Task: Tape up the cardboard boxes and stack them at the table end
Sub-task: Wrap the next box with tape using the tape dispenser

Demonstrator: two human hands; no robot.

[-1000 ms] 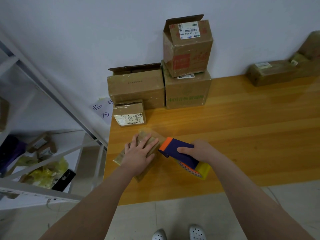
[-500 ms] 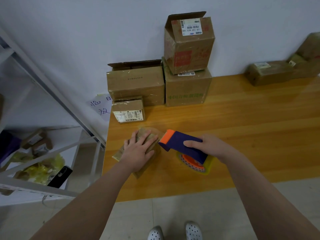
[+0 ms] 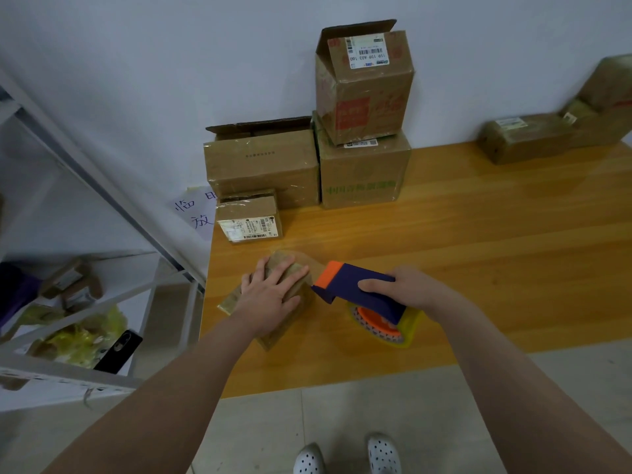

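A small box (image 3: 284,268) pinned, a tape dispenser (image 3: 355,289) just beside it.
The left hand (image 3: 270,297) lies flat on the box, fingers straight and spread, near the bench's (image 3: 478,268) left edge. The right hand (image 3: 407,290) has its fingers wrapped round the dispenser, which has edged right. The stack's top box (image 3: 366,87) stands open, contents unseen. Open bench lies rightward.

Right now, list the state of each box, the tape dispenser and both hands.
flat box: held down under the left hand.
left hand: open, palm flat.
tape dispenser: nose at the flat box.
right hand: grips the tape dispenser.
top box: flaps open, tilted.
wide box: flap raised.
labelled box: closed.
green-print box: closed.
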